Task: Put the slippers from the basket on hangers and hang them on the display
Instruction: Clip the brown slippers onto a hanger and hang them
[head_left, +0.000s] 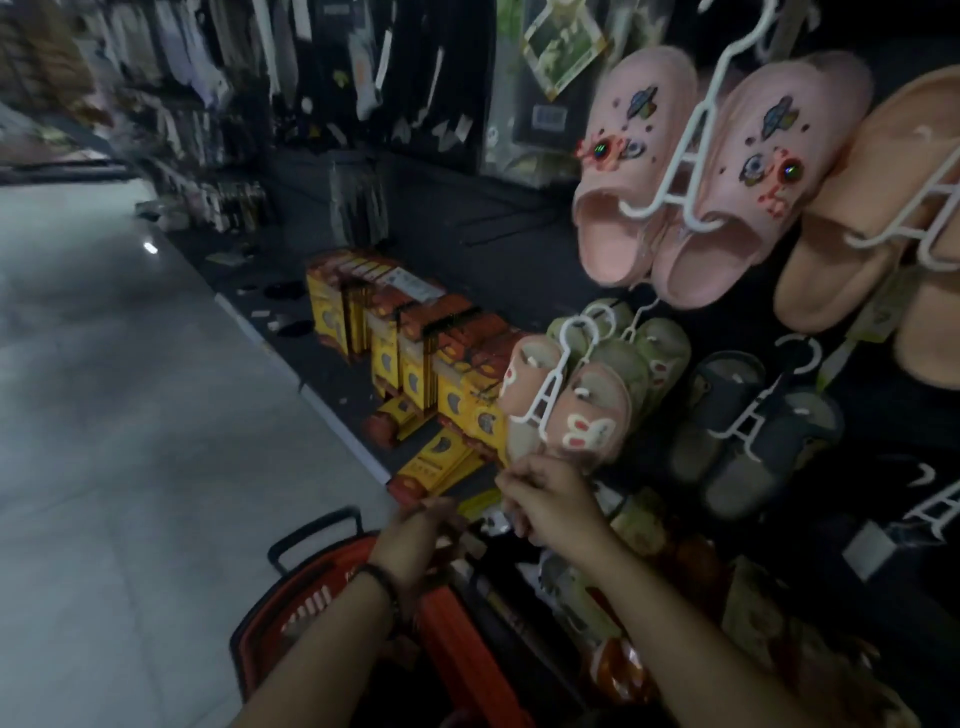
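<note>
shop aisle; bunny slippers (592, 428) just above right hand (550, 501); left hand (431, 527) lower; grips unclear

Your two forearms reach forward from the lower edge. Your right hand (550, 501) is the higher one, fingers curled, and any grasp is indiscernible. Your left hand (423, 527) is lower and blurred, its finger pose unclear.

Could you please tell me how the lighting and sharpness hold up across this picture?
Head view: dim overall, with the tiled floor brightest and one small glare spot on it. Head view: the far hanging goods are smeared by blur, the pink slippers clearer. Head view: the left hand and right hand are soft and shadowed.
</note>
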